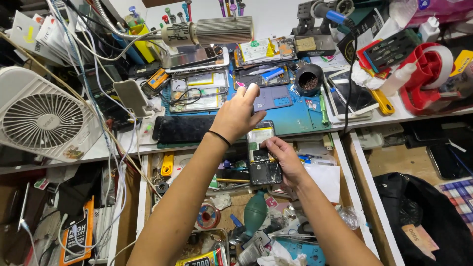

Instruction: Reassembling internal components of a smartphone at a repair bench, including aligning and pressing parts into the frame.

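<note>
Opened phone (263, 156) held over the messy drawer (345, 162), just off the front edge of the table (394, 116).

Right hand (286, 155) pinching the phone by its right side, fingers curled round it, back cover off and battery showing. Left hand (238, 114) stretched forward past the front edge onto the blue mat (295, 116), fingers loosely bent, tips near a small grey phone part (274, 97); can't tell if anything is actually gripped there. Black band on that wrist. Black phone (182, 129) lying flat at the mat's front-left corner, just left of the left hand. White fan (42, 118) at the table's left edge, red tape dispenser (426, 74) over at the right edge. Green air blower (255, 213) down in the drawer below the phone.
</note>
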